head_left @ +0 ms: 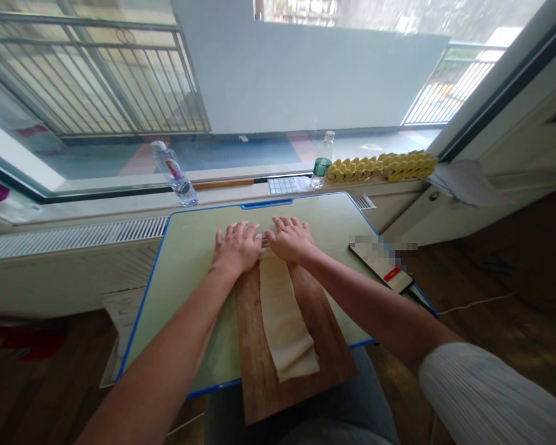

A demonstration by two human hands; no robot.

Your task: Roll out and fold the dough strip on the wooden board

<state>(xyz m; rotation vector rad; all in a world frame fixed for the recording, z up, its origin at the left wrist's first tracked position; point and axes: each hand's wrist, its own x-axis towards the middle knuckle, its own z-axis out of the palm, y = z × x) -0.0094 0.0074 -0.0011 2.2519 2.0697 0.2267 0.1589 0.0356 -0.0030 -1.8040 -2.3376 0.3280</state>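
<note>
A long pale strip of rolled-out dough lies lengthwise on a brown wooden board, with small folds near its close end. My left hand rests palm down at the far left corner of the board, fingers stretched forward and apart. Beside it, my right hand lies palm down over the far end of the dough, its fingers also extended. The two thumbs nearly meet. A small striped, greyish thing shows between them, too little to name. Whatever lies beneath my palms is hidden.
The board overhangs the near edge of a pale green folding table with blue trim. A phone lies at the table's right. Two plastic bottles, one left and one right, and a yellow ornament stand on the windowsill.
</note>
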